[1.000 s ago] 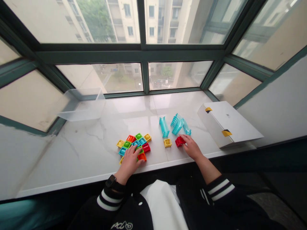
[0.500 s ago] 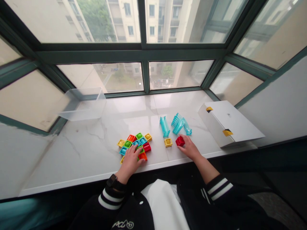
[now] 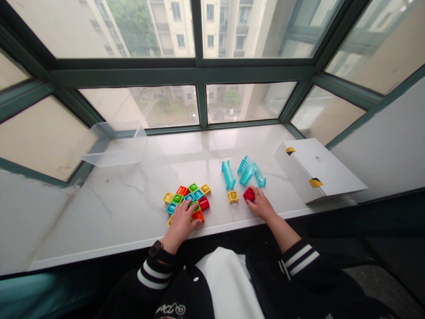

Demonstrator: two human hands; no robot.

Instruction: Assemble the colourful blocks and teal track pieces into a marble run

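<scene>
My left hand [image 3: 182, 220] lies with its fingers spread over a cluster of coloured toy blocks, touching the near side. Among them are a green block [image 3: 193, 188], a yellow block [image 3: 206, 189] and a dark red block [image 3: 203, 203]; several others are partly hidden beneath the fingers. My right hand [image 3: 260, 204] is closed on a red block [image 3: 249, 194], thumb and fingers at its right side. A single yellow block [image 3: 233, 196] sits just left of it. Behind stand clear turquoise track pieces: a straight one [image 3: 228, 174], a curved one [image 3: 246, 171] and a smaller one [image 3: 259, 175].
A clear plastic bin [image 3: 116, 153] stands at the back left of the marble sill [image 3: 126, 221]. To the right is a white box [image 3: 318, 170] with black and yellow tape. Green-framed windows [image 3: 201, 104] enclose the far side.
The red block in my right hand has turned slightly. My left hand stays on the cluster, and the other pieces lie as before.
</scene>
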